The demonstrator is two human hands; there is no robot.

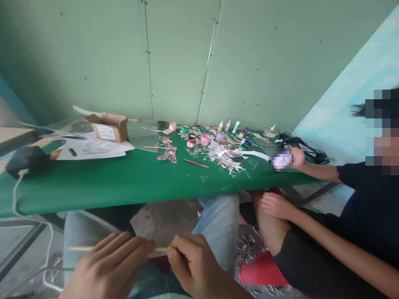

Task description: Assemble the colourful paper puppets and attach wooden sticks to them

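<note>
Low in the head view, my left hand (109, 265) and my right hand (195, 265) meet over my lap, below the table's edge. Both pinch a thin pale wooden stick (79, 248) that runs level between them and pokes out to the left of my left hand. My left fingers lie closed along the stick; my right hand is curled into a pinch on its right end. My jeans-clad knees show under the hands.
A green table (124, 178) carries small paint jars (191, 141), glue bottles, paper scraps and a red pencil (196, 163). A cardboard box (109, 126) and papers lie at left. A person in black sits at right, one hand (294, 158) on the table.
</note>
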